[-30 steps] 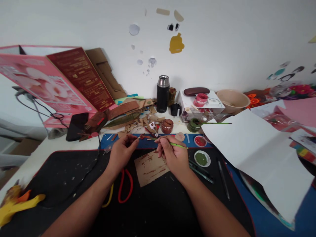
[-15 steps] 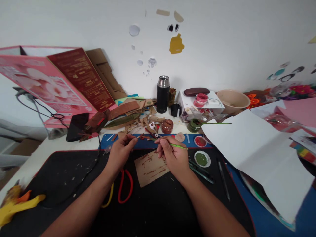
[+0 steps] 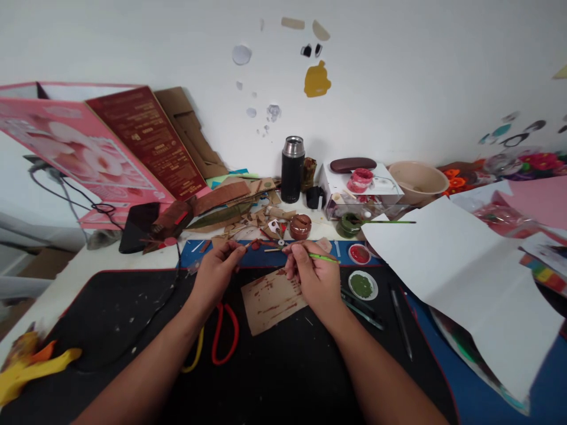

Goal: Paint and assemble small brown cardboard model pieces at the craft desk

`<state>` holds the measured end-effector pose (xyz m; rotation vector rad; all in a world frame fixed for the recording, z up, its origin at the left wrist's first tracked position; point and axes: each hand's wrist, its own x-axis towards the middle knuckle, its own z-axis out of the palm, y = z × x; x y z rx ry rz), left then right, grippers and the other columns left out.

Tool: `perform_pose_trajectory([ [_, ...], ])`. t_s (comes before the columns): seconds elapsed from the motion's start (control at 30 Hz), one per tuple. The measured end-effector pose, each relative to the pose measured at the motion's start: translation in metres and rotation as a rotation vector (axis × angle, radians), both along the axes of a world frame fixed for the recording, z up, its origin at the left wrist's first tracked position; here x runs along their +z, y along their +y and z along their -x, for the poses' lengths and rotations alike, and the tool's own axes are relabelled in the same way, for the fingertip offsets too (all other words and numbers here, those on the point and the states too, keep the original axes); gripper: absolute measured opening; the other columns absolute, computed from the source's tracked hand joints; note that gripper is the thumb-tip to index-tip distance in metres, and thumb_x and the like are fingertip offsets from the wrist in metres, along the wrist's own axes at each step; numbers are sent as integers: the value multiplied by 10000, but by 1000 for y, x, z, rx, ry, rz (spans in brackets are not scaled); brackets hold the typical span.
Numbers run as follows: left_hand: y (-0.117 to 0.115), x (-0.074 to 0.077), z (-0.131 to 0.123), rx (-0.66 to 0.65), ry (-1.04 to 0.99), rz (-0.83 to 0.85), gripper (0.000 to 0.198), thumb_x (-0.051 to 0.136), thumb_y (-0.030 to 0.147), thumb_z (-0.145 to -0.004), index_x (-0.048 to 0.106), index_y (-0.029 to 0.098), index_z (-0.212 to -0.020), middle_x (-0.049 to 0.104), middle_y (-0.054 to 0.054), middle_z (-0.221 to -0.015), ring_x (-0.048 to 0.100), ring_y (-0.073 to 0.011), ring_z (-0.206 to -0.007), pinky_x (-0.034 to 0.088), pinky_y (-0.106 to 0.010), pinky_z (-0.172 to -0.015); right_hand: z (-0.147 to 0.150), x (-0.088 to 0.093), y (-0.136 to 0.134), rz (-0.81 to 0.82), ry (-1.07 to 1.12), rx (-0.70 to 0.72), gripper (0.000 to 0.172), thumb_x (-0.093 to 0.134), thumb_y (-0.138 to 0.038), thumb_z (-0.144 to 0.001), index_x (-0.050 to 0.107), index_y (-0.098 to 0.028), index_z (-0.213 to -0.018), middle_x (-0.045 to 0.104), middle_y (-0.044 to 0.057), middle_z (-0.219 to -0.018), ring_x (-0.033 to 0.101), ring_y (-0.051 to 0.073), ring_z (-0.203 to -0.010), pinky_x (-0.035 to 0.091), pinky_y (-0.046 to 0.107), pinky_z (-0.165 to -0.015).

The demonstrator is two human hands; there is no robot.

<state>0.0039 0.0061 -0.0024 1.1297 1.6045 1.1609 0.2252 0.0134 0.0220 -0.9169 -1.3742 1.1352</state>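
My left hand [image 3: 218,273] is closed in a pinch on a small reddish-brown piece [image 3: 256,244], held just above the mat's far edge. My right hand [image 3: 312,276] is closed round a thin green paintbrush [image 3: 325,258], its tip pointing left toward that piece. Below both hands a paint-smeared scrap of cardboard [image 3: 271,300] lies on the black mat [image 3: 110,319]. Small lids of red paint [image 3: 359,253] and green paint [image 3: 362,284] sit just right of my right hand.
Red-handled scissors [image 3: 224,333] lie by my left wrist; pens [image 3: 401,321] lie right of the green paint. A large white sheet [image 3: 460,277] covers the right side. Behind are cardboard scraps, a brown jar [image 3: 300,226], a black flask [image 3: 292,169], a beige bowl [image 3: 417,179] and pink boards [image 3: 84,147].
My right hand has shifted slightly right and up with the brush, drawing its tip a little away from the pinched piece. My left hand has stayed about where it was.
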Motion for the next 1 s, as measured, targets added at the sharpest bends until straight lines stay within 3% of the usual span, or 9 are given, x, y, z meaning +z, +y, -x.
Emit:
perform_pose_trajectory([
  [0.13, 1, 1, 0, 10, -7, 13, 391, 733, 565, -807, 655, 183, -844, 554, 44, -606, 457, -128, -563, 327, -261, -566, -1, 2, 3, 23, 57, -34, 351, 559, -465, -1080, 715, -194, -921, 640, -19, -647, 602, 97, -489, 414, 203, -439],
  [0.33, 1, -2, 3, -6, 50, 9, 386, 722, 568, -827, 671, 187, -865, 565, 40, -609, 476, -137, -569, 341, -266, -576, 1, -1, -3, -5, 10, 41, 341, 565, -461, -1079, 735, -205, -931, 641, -13, -678, 612, 104, -522, 446, 213, -472],
  [0.6, 1, 8, 7, -18, 130, -44, 367, 714, 557, -830, 681, 199, -901, 643, 2, -748, 563, -169, -672, 412, -278, -630, -3, 3, 4, 37, 29, -56, 358, 557, -472, -1079, 715, -195, -916, 643, -16, -654, 601, 97, -493, 424, 206, -447],
  [0.7, -1, 24, 17, -162, 281, -31, 377, 703, 571, -839, 708, 205, -926, 701, -27, -838, 621, -208, -777, 459, -302, -714, -3, 4, 5, 43, 56, -52, 361, 571, -483, -1068, 713, -190, -911, 634, -20, -651, 595, 96, -487, 418, 205, -438],
  [0.87, -8, 51, 27, -562, 480, 78, 352, 625, 579, -896, 746, 248, -903, 716, -19, -804, 633, -225, -755, 460, -304, -690, -3, 6, 3, 49, 68, -37, 371, 570, -492, -1066, 718, -191, -908, 634, -19, -644, 598, 101, -494, 421, 207, -443],
  [1.0, -13, 55, 21, -769, 548, 143, 247, 613, 470, -928, 772, 281, -932, 746, -20, -822, 653, -218, -735, 448, -284, -658, -3, 7, 3, 45, 48, -40, 389, 571, -510, -1061, 716, -195, -886, 638, -16, -642, 595, 106, -490, 428, 216, -445],
])
